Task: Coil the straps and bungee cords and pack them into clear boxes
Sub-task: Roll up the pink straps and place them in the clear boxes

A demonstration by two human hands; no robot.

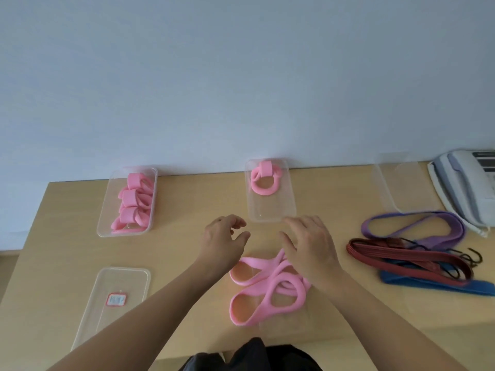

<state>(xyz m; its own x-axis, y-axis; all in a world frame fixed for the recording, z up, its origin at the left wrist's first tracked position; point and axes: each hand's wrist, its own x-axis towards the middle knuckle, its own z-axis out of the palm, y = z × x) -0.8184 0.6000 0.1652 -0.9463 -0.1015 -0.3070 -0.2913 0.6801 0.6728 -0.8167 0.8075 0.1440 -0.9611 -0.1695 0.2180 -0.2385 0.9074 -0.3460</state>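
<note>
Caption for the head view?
Open left hand and right hand near loose pink straps; left box holds coils, middle box one.

No legible text appears in this view. You will see a small red-bordered label [116, 299] on the clear lid [126, 279] at the near left of the table [187, 199]; its print is too blurred to read. The dark panel [483, 156] on the telephone [466, 188] also shows no readable characters.

Our bare left forearm [150, 309] and right forearm [388, 322] angle inward from the near side, our left hand [226, 238] empty with fingers loosely curled, our right hand [312, 246] near it, palm down, fingers relaxed and spread.
</note>
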